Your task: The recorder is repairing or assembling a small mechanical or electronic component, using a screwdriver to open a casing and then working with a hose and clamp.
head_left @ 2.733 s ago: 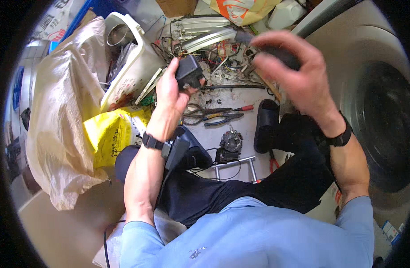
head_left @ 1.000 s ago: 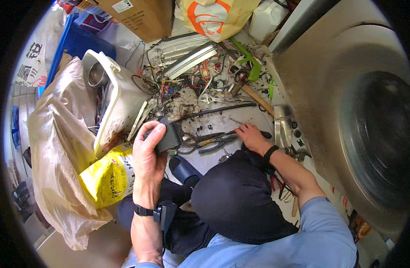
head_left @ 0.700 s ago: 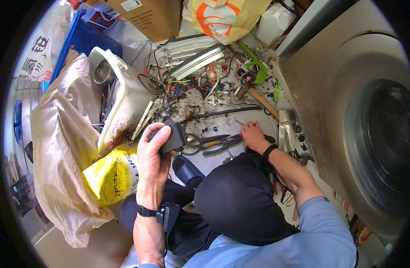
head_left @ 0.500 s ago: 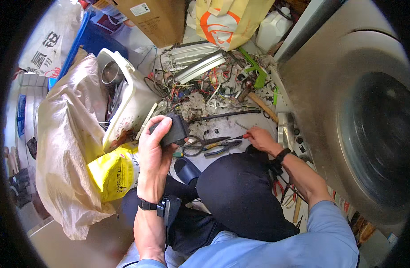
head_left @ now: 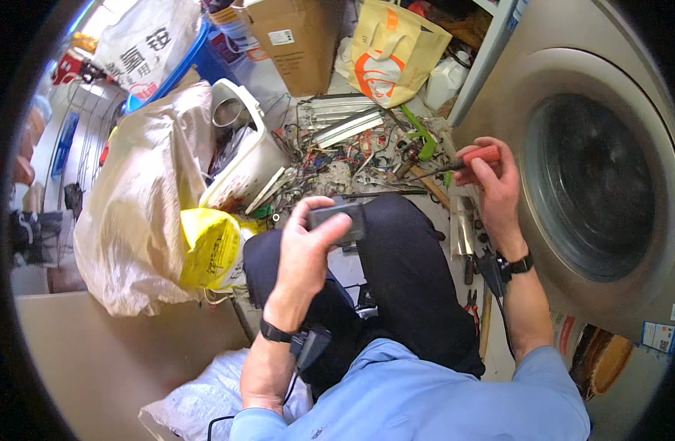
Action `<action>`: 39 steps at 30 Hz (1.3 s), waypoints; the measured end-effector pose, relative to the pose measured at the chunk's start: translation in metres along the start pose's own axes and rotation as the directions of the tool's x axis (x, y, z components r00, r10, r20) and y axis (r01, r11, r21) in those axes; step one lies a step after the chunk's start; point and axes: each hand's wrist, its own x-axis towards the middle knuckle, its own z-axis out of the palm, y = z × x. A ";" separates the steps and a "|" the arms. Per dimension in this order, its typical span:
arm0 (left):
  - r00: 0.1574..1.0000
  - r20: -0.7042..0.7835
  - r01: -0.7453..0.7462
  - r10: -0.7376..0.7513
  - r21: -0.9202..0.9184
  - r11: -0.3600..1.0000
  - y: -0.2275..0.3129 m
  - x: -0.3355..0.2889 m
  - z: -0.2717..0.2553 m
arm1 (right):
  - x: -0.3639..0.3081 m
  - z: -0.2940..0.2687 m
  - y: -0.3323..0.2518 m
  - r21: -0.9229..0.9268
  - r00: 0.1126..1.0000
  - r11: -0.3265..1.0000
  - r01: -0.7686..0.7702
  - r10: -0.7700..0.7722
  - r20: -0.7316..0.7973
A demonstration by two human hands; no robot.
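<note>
My left hand (head_left: pixel 302 253) is closed around a small dark boxy block (head_left: pixel 346 222), held over my knees with the thumb across its face. What the block is, I cannot make out. Raised on the right, near the washing machine, my right hand (head_left: pixel 500 192) grips a screwdriver (head_left: pixel 481 155) by its red handle. Its dark shaft points left, over the heap of parts. Beneath that hand, a wooden-handled tool (head_left: pixel 431 189) lies on the floor, its head among the clutter. My knees hide part of the floor between the hands.
A front-loading washing machine (head_left: pixel 609 176) stands close on the right. Loose wires and scrap (head_left: pixel 337 158) cover the floor ahead. At left are a tilted white bin (head_left: pixel 253 162), a large pale sack (head_left: pixel 143 213) and a yellow bag (head_left: pixel 205 253). A cardboard box (head_left: pixel 297 51) stands behind.
My right hand has lifted the screwdriver from near the floor up and to the right. My left hand has shifted right with the block, and the head view has tilted and moved.
</note>
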 end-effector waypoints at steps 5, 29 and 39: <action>0.995 0.079 0.069 -0.065 -0.042 0.997 -0.023 -0.043 -0.010 | -0.059 0.039 -0.055 -0.121 0.970 0.963 0.241 -0.234 0.067; 0.824 0.415 -0.500 0.385 0.853 0.150 -0.009 -0.041 -0.034 | -0.100 0.090 -0.024 -0.247 0.849 0.843 0.478 -0.372 0.374; 0.822 0.441 -0.525 0.359 0.832 0.180 -0.010 -0.033 -0.039 | -0.080 0.104 -0.021 -0.286 0.732 0.717 0.636 -0.443 0.518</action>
